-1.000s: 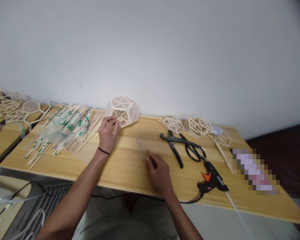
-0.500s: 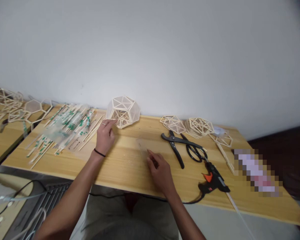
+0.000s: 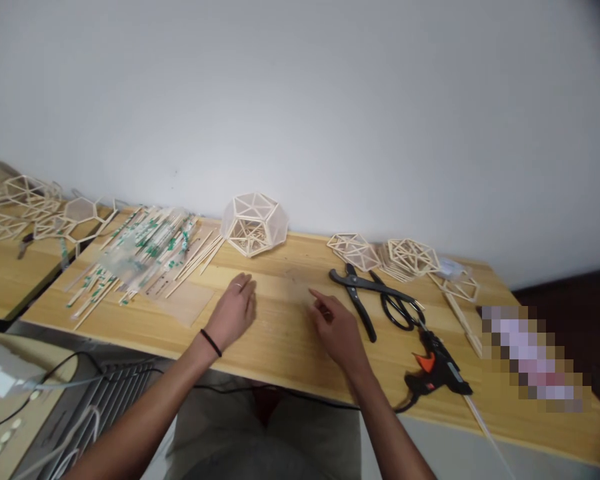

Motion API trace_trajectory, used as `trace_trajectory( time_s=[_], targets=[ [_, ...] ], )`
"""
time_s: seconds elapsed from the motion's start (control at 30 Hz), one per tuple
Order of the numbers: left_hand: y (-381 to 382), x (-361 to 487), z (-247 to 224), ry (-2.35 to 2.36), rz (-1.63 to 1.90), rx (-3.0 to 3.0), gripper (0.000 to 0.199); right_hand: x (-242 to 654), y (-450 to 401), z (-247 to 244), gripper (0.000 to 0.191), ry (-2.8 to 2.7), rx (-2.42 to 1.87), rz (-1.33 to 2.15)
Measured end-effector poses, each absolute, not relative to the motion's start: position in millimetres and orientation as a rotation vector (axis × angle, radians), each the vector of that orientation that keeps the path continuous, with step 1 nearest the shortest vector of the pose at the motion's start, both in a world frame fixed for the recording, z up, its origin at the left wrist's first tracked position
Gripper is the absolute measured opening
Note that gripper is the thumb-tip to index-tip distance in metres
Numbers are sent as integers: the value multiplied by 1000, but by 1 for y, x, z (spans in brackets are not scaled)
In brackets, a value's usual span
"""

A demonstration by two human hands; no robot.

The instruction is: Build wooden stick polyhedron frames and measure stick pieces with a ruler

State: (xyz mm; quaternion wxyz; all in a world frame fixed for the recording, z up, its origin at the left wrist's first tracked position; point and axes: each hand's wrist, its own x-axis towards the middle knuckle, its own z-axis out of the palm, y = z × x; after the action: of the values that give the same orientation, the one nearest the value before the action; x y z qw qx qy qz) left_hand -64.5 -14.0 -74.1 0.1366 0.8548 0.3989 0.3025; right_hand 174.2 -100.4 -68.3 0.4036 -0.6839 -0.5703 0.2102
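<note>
My left hand [image 3: 234,310], with a black band at the wrist, is over the wooden table [image 3: 265,353], its fingers close together and pointing away from me. Nothing shows in its grip. To its right, my right hand [image 3: 336,327] has its thumb and fingers closed on a thin, clear sheet [image 3: 299,291], blurred and hard to make out. Behind my left hand stands a stick-framed polyhedron [image 3: 255,224] with an open front. Loose thin sticks [image 3: 193,265] lie left of it.
Bagged sticks with green marks [image 3: 150,240] lie at the left. Black pliers [image 3: 363,303], black scissors [image 3: 397,310] and a glue gun [image 3: 437,367] are at the right. Stick frames [image 3: 410,257] are stacked near the wall, with more [image 3: 30,200] at far left.
My left hand has moved from beside the polyhedron and sticks toward the table's middle, nearer me. The whole view has shifted slightly. My right hand remains near the clear sheet.
</note>
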Motion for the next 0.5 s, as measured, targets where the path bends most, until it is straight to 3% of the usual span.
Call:
trace_trajectory(
  time_s=[0.13, 0.37, 0.5],
  targets=[
    [-44, -62, -65, 980, 819, 2488, 36, 192, -84, -67, 46, -1466, -1766, 476],
    [-43, -83, -62, 1184, 870, 2385, 36, 199, -53, -75, 39, -1603, -1810, 406],
    [-58, -76, -61, 976, 805, 2399, 32, 189, -35, -78, 41, -1653, -1823, 347]
  ],
)
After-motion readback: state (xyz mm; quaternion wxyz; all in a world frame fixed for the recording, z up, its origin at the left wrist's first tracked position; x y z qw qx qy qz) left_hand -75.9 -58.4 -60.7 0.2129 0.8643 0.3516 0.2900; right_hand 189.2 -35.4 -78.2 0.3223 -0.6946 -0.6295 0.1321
